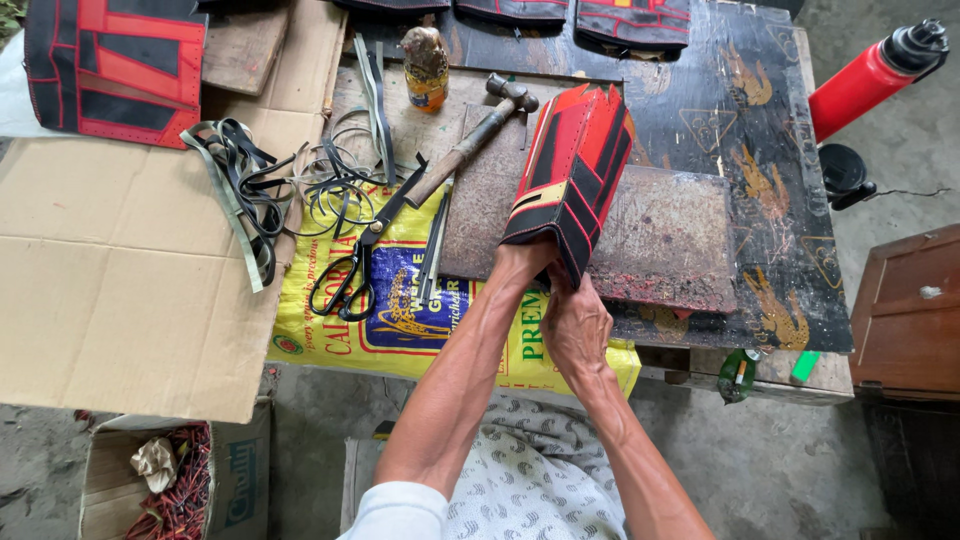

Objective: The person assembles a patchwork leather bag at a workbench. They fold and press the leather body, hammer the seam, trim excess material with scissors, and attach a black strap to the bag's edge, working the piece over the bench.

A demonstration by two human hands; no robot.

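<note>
A red and black stitched leather sleeve (570, 170) stands tilted on a rusty metal slab (660, 240). My left hand (518, 262) is pushed inside its lower opening, so the fingers are hidden. At the same lower edge, my right hand (577, 325) grips the sleeve from outside. A hammer (470, 140) with a worn wooden handle lies just left of the sleeve. Black scissors (355, 270) rest on a yellow printed sack (400, 310).
Flat cardboard (130, 280) covers the left. Black and green straps (250, 190) lie tangled near a small jar (427, 68). More red and black panels (110, 70) sit at the back. A red cylinder (870, 75) and a wooden cabinet (910, 310) stand right.
</note>
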